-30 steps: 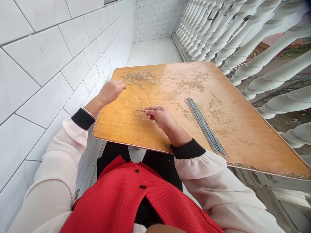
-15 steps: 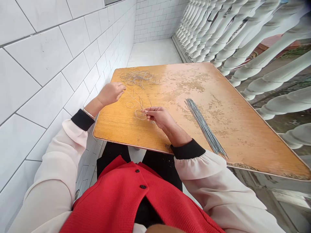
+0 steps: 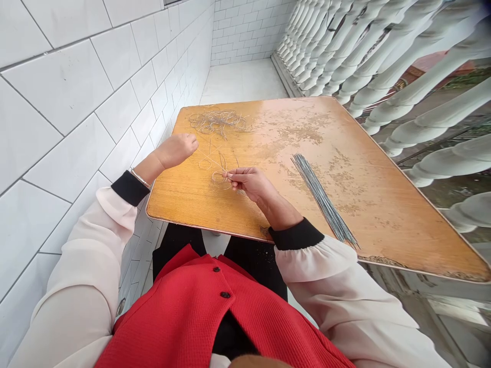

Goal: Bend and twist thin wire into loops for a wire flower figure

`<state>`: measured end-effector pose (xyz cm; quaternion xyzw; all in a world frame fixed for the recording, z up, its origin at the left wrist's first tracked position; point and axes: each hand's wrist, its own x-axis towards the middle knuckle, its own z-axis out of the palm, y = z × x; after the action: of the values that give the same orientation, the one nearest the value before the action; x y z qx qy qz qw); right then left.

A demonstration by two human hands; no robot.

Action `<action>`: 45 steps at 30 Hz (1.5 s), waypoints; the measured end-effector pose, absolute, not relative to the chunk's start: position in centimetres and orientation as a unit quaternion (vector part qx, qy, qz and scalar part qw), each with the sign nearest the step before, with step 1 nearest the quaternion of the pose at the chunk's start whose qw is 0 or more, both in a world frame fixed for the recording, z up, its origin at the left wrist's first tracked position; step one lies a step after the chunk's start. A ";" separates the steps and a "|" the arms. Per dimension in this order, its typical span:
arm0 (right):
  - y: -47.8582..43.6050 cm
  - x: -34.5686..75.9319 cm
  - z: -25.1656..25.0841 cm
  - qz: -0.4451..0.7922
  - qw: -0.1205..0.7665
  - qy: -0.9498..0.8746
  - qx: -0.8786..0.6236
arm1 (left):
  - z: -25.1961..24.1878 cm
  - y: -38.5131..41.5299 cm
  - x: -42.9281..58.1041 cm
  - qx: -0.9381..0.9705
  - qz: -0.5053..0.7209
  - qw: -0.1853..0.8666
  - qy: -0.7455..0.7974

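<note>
Between my two hands runs a thin, pale wire [image 3: 211,160], stretched slantwise over the table. My left hand [image 3: 179,150] is closed on its upper end, knuckles up, near the table's left edge. With thumb and fingertips pressed together, my right hand [image 3: 247,181] pinches the wire's lower part. A thin loop [image 3: 218,179] hangs or lies just left of the right fingertips; whether it touches the table I cannot tell. Other loose wire pieces [image 3: 205,163] curl on the wood beside it.
A tangled heap of wire [image 3: 220,122] lies at the far left of the worn wooden table [image 3: 261,220]. Straight grey wires [image 3: 324,199] lie bundled right of my right hand. White tiled wall [image 3: 76,117] stands close on the left, a white balustrade [image 3: 406,122] on the right.
My left hand has turned slightly, its fingers now curled further under. My right hand keeps its pinch in nearly the same place.
</note>
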<state>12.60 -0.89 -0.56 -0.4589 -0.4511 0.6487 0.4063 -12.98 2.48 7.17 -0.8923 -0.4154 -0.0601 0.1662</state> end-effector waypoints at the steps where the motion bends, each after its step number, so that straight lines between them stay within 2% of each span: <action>1: -0.8 12.6 -0.6 0.644 0.404 -0.455 -0.464 | 7.3 2.3 -12.8 -0.893 -0.046 0.161 -0.417; 8: -0.3 13.3 -0.2 0.549 0.378 -0.528 -0.526 | 7.7 1.4 -12.3 -0.917 0.040 0.164 -0.360; 12: 0.4 14.2 -0.2 0.524 0.365 -0.560 -0.528 | 8.6 1.4 -12.8 -0.936 0.021 0.069 -0.345; 16: 1.1 14.9 -0.6 0.552 0.355 -0.547 -0.520 | 10.6 1.7 -14.5 -0.912 -0.087 -0.047 -0.399; 20: 1.0 14.6 -0.6 0.595 0.387 -0.488 -0.508 | 10.5 1.9 -15.7 -0.772 -0.362 -0.078 -0.517; 22: 0.7 14.1 -0.5 0.595 0.428 -0.462 -0.500 | 9.0 1.7 -14.9 -0.709 -0.438 -0.115 -0.540; 27: 0.0 13.2 -0.4 0.614 0.473 -0.421 -0.471 | 4.2 0.8 -8.9 -0.614 -0.422 -0.363 -0.560; 29: -0.2 13.2 -0.3 0.618 0.484 -0.412 -0.464 | 3.1 0.6 -6.5 -0.607 -0.400 -0.416 -0.546; 35: -0.4 13.3 -0.1 0.622 0.510 -0.390 -0.448 | 1.2 1.5 -3.4 -0.608 -0.381 -0.452 -0.530; 45: -0.3 13.4 -0.2 0.662 0.502 -0.356 -0.427 | 0.4 1.1 -3.3 -0.531 -0.475 -0.504 -0.488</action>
<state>13.43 -0.27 -0.23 -0.4271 -0.3558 0.6624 0.5022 -3.29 1.15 0.39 -0.5308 -0.4881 -0.4751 -0.5043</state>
